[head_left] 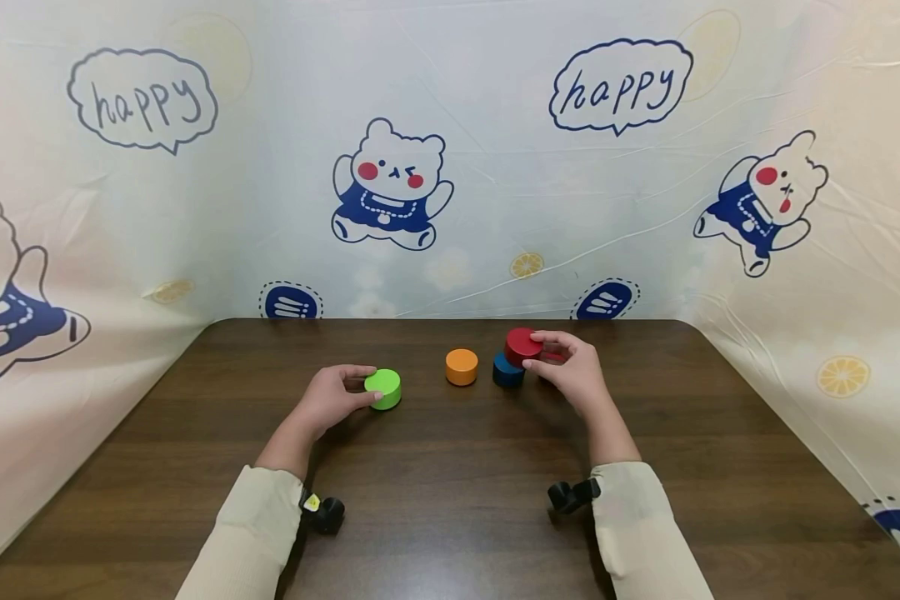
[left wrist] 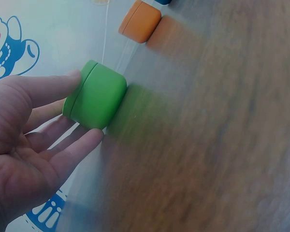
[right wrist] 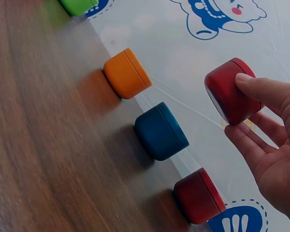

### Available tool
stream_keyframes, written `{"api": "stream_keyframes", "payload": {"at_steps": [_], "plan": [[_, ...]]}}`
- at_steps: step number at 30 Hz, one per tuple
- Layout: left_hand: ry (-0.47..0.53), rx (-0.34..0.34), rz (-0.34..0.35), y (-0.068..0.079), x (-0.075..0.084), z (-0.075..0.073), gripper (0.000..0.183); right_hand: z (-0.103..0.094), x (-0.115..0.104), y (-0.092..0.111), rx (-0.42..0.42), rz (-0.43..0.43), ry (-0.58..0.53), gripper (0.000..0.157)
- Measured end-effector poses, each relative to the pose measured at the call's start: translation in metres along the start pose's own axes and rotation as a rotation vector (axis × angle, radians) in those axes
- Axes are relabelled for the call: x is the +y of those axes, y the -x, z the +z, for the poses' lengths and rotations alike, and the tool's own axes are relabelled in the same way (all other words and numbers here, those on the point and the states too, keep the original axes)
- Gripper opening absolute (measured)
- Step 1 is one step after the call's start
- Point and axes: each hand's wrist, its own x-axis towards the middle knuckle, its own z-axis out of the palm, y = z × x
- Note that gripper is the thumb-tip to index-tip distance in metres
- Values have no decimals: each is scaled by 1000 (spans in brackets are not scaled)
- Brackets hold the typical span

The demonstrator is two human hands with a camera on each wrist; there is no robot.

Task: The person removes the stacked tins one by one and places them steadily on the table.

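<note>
My left hand holds a small green round lidded tin between thumb and fingers; the tin stands on the table. In the left wrist view the thumb lies against the lid side of the green tin. A dark red round tin is pinched in my right hand, raised off the table and slightly tilted. Below it stands a blue tin, apart from it in the right wrist view. A second red tin stands beside the blue one, mostly covered by my right hand in the head view.
An orange tin stands between the green and blue ones. The dark wooden table ends at a printed cloth backdrop, which also hangs along both sides. Each wrist carries a small black camera.
</note>
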Motion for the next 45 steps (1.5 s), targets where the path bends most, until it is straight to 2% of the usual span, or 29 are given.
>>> {"api": "stream_keyframes", "payload": {"at_steps": [8, 27, 45], "plan": [[1, 3, -4, 0, -1, 0, 54, -5, 1, 0, 12, 3, 11, 45], [6, -8, -3, -1, -1, 0, 54, -20, 8, -1, 45, 37, -50, 49], [12, -16, -17, -2, -2, 0, 54, -35, 16, 0, 111, 75, -51, 48]]}}
